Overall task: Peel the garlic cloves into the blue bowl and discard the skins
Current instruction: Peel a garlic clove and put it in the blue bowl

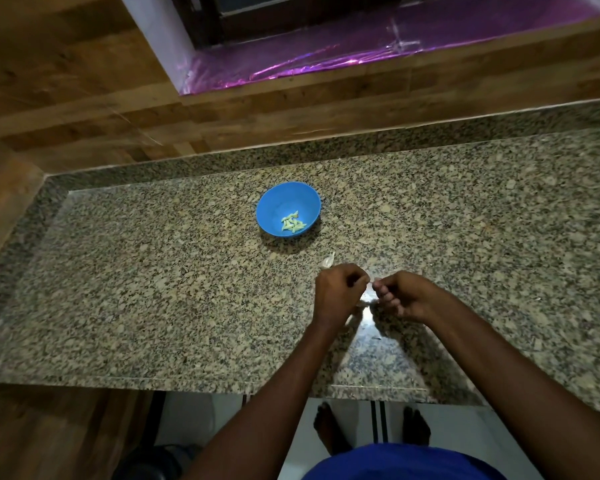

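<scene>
Several peeled cloves (292, 223) lay in the blue bowl (278, 199) while the left hand (338, 296) and right hand (407, 296) both pinched another clove's skin (368, 295), with one unpeeled clove (328, 262) left on the counter (153, 271).

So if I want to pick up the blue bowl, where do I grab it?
Grab the bowl by its rim, coming from above on the near side. It stands upright and open, with peeled cloves lying at the bottom, so a thumb inside and fingers outside the wall should hold it level without touching them.
</scene>
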Demonstrator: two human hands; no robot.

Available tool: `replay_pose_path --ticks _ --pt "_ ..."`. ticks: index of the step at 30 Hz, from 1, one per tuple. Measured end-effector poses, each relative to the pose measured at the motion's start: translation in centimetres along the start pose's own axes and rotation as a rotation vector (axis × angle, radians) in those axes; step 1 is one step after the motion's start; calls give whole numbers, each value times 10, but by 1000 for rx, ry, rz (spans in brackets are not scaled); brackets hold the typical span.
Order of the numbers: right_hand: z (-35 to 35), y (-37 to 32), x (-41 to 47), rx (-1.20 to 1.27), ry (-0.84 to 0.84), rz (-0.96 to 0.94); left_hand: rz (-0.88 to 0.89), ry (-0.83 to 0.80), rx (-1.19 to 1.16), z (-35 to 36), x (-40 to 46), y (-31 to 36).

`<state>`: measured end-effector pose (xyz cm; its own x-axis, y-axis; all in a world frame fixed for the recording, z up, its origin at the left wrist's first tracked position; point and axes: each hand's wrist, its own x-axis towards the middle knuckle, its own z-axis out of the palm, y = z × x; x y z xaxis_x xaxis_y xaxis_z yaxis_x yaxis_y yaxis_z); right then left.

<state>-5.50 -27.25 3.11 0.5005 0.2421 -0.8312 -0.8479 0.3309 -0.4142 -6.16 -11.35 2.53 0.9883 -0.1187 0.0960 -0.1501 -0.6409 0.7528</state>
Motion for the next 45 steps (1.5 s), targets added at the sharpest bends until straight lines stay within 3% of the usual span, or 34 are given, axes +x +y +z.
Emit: replay_pose_path --ticks 3,5,7,10,12,14,17,20,25,28,33,35,42,45 --pt "-7 -2 -3 237 -154 78 -115 20 -227 0 -1 -1" --pt "-7 -1 -6 248 -182 100 -194 3 -350 -2 -5 0" --pt "-5 -2 -11 -60 -74 -30 -305 -33 -443 -4 -7 3" --pt "-2 2 -11 -934 233 -643 -566 -96 -491 -9 1 13" --pt "-2 9 -7 -1339 362 -905 -802 -122 -559 -12 14 17" --pt "-4 16 -5 -1488 416 -1014 -975 -230 -645 -16 24 17" --pt "-5 22 -6 -1615 431 -1113 -1101 -439 -660 -22 29 11" --pt "-8 26 -5 -1494 455 -1203 -1159 -511 -663 -24 30 6" --pt "-6 26 -6 -975 466 -1000 -1071 -453 -641 -20 24 10" --pt "-4 24 -9 -777 373 -844 -977 -361 -593 -16 23 12" --pt "-9 13 -13 -500 243 -581 -563 -310 -316 -14 22 5" --pt "-10 9 -13 -455 252 -515 -472 -287 -293 -13 20 4" --pt "-6 5 -11 -584 362 -551 -331 -151 -193 -6 14 9" --pt "-5 -2 -6 -1001 485 -638 -230 -133 -106 -2 11 8"
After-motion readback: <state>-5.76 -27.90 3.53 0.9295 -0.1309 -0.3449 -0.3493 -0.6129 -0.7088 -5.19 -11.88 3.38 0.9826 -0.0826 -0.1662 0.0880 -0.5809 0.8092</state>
